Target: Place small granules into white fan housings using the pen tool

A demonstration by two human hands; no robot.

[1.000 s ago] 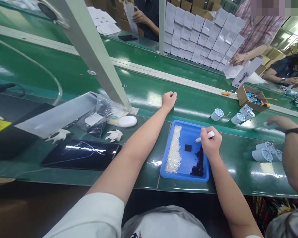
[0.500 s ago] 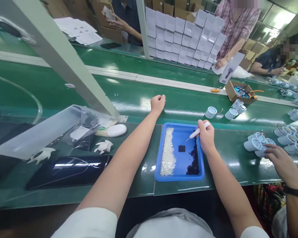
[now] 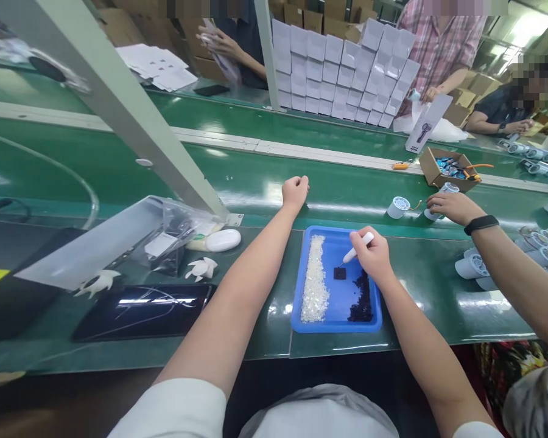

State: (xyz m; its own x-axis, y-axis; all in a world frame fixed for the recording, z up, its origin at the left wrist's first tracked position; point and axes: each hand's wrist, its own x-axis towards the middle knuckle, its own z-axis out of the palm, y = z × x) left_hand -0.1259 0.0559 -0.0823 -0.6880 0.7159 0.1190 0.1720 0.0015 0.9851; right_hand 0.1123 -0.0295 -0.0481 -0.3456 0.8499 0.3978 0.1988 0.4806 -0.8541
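Observation:
My right hand grips a white pen-shaped tool with a thin tip. That tip points down at the edge of a small black square inside a blue tray; whether it touches cannot be told. A strip of small clear-white pieces runs down the tray's left side. Small black pieces are heaped along its right side, below my right hand. Beyond the tray's far left corner, my left hand is closed in a fist over the green bench. Anything inside the fist is hidden.
At right, a co-worker's hand reaches to white cylinders beside an open carton. Another cylinder stands nearer. A slanted metal post, a plastic bag and a dark glossy panel lie left. White boxes are stacked behind.
The tool's tip has moved down and left to the black square. The co-worker's hand at right has moved from the near cylinders to the ones by the carton.

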